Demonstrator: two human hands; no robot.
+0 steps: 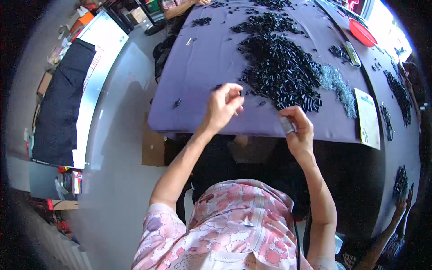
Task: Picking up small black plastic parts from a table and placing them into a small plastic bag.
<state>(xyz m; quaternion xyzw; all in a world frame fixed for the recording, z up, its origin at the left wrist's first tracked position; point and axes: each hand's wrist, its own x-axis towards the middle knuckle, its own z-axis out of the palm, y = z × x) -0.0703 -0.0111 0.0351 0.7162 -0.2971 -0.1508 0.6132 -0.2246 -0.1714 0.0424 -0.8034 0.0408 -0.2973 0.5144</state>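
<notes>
Over the near edge of the purple-covered desk (198, 112), in the head view, the person works with both bare hands. The left hand (225, 104) has its fingers curled, with a small black piece (241, 92) pinched at the fingertips. The right hand (300, 132) is bent inward beside the near end of the main pile, with a grey wrap (286, 124) around one digit; whether it grips a piece cannot be told.

The main pile of black pieces (283, 67) lies beyond and between the hands, spreading toward the far end. One loose piece (177, 103) lies to the left, apart from the pile. Clear pieces (337, 85) adjoin the pile's right side. Further right are a printed sheet (367, 121) at the near edge and a red basin (362, 33) farther back. At lower right, a co-worker's hand (400, 204) is beside a separate black heap (400, 181).
</notes>
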